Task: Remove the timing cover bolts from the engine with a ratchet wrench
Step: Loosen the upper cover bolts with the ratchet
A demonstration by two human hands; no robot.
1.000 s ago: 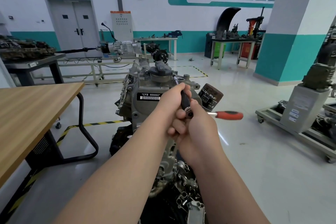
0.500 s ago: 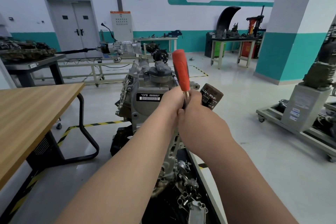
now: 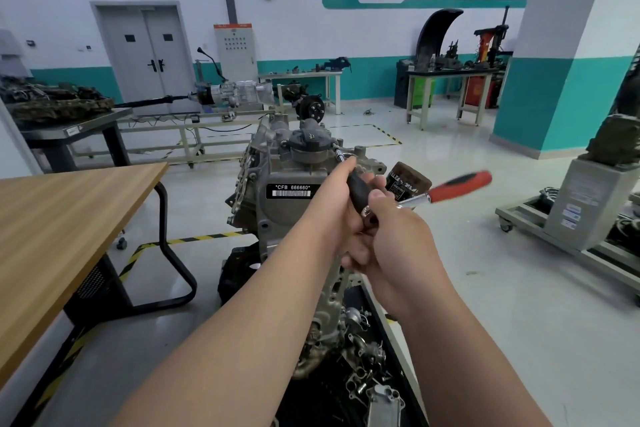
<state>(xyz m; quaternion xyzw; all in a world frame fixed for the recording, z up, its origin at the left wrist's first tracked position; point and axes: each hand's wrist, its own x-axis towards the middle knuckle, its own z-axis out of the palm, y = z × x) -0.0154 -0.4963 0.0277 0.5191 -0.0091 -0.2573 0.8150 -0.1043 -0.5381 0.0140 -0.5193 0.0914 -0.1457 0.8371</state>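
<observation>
You are holding the ratchet wrench (image 3: pixel 429 196) with both hands over the upper right edge of the engine (image 3: pixel 287 198). Your left hand (image 3: pixel 341 199) is wrapping its grip closed around the black extension handle (image 3: pixel 358 191), whose steel shaft (image 3: pixel 340 153) is running up and away from that grip to the casting just behind the black filler cap (image 3: pixel 310 142). Your right hand (image 3: pixel 391 239) is sitting just below and toward you from the left grip, its fingers curling closed around the ratchet head; the red handle (image 3: pixel 460 185) is sticking out to the right of both grips and is motion-blurred, so you are probably swinging it. The bolt itself and the socket are too small to make out at the far tip of the shaft.

Judged risks from here:
- The long extension is meeting the bolt at a slant; if your left grip is letting the shaft lean, the socket may be riding off the bolt head and rounding it.
- The red handle is sweeping close to the oil filter (image 3: pixel 408 182), just right of your grips; a wide stroke may strike it.
- A freed bolt may be dropping from the socket into the loose parts (image 3: pixel 363 354) below your forearms, well beneath both grips.
</observation>
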